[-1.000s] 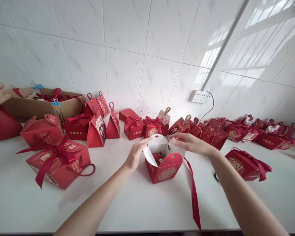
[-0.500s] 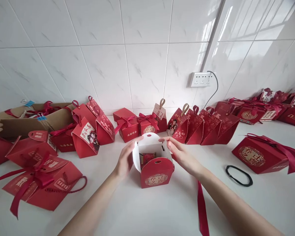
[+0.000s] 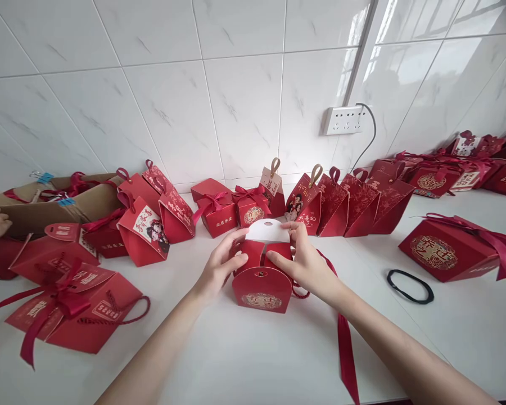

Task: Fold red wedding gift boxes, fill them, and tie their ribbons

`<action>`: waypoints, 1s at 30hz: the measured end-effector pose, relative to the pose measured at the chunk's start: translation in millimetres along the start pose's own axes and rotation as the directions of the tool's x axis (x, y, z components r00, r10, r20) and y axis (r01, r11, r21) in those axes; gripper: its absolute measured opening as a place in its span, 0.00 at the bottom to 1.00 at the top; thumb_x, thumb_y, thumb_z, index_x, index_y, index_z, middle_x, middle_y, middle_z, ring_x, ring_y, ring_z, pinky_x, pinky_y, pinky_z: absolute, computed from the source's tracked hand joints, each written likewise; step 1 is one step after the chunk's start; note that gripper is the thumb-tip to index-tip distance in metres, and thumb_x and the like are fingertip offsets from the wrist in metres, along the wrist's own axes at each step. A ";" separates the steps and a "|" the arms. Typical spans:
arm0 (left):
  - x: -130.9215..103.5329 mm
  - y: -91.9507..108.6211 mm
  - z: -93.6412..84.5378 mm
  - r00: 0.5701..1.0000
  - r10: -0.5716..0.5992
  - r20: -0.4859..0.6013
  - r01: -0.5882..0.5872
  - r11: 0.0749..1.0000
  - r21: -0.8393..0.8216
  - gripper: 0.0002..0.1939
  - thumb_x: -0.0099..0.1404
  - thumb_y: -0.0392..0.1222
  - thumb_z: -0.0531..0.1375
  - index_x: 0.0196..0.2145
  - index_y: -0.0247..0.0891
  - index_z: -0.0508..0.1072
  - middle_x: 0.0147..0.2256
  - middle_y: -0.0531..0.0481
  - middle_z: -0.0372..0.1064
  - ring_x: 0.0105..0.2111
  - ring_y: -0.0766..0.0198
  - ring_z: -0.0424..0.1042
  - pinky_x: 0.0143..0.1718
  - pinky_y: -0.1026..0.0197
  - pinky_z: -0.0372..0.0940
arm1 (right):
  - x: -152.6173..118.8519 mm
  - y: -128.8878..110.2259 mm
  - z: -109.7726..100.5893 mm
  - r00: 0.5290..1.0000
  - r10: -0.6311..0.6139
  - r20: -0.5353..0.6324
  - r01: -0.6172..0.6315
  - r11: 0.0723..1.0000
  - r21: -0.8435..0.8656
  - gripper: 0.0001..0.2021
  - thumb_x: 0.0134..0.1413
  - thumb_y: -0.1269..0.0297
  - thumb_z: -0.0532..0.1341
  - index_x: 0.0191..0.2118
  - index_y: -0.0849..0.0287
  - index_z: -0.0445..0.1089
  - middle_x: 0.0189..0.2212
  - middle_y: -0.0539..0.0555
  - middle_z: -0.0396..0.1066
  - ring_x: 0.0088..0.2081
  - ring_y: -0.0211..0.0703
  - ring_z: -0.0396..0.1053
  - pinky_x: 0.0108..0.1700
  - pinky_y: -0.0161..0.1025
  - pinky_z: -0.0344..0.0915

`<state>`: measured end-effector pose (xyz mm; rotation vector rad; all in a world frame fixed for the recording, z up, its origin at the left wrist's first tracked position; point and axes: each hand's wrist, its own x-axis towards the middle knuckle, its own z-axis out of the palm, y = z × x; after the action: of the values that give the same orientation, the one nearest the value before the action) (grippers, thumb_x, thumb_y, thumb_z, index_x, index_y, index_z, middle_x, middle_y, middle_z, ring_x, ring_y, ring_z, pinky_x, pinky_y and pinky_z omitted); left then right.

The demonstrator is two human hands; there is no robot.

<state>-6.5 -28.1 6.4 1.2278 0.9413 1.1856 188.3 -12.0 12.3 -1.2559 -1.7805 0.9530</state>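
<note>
Grip: left hand (image 3: 221,263) and right hand (image 3: 301,260) pressing 2 flaps (image 3: 257,250) | red box (image 3: 262,289) upright (front flap raised)

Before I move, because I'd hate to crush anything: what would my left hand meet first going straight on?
The box: your left hand is touching it, thumb on a red flap. Beyond that, your right hand may be next, though depth is hard to judge.

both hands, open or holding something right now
Left hand: closed on the box, thumb at its left flap.
Right hand: closed on it too, thumb at the right flap.
</note>
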 end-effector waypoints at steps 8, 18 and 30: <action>4.3 1.5 -2.1 0.989 -0.077 -0.125 0.095 0.986 0.139 0.22 0.54 0.50 0.64 0.46 0.42 0.72 0.50 0.47 0.67 0.51 0.54 0.65 0.45 0.60 0.63 | -0.7 -4.8 -9.5 0.996 -0.018 0.090 0.015 0.999 0.035 0.23 0.54 0.55 0.57 0.54 0.49 0.54 0.49 0.53 0.64 0.45 0.44 0.67 0.42 0.41 0.66; -3.8 27.2 -22.8 0.998 0.045 0.044 -0.057 0.946 0.319 0.18 0.57 0.55 0.60 0.40 0.42 0.73 0.55 0.46 0.61 0.60 0.49 0.54 0.54 0.54 0.59 | -8.1 -2.5 -1.3 0.971 -0.207 -0.123 0.189 0.972 -0.141 0.14 0.52 0.73 0.51 0.45 0.54 0.60 0.22 0.45 0.58 0.23 0.36 0.59 0.24 0.33 0.56; -0.3 4.5 -9.6 0.993 -0.072 0.099 0.054 0.983 0.175 0.12 0.60 0.50 0.59 0.35 0.41 0.66 0.49 0.48 0.66 0.50 0.52 0.66 0.47 0.56 0.62 | -8.6 -9.6 -18.0 0.879 -0.367 0.304 0.408 0.909 -0.085 0.16 0.55 0.58 0.59 0.48 0.56 0.70 0.32 0.52 0.62 0.33 0.38 0.63 0.33 0.36 0.66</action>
<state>-16.6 -26.9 9.5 1.3738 1.0125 0.9963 202.4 -19.8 27.5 -0.8204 -2.2565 0.8049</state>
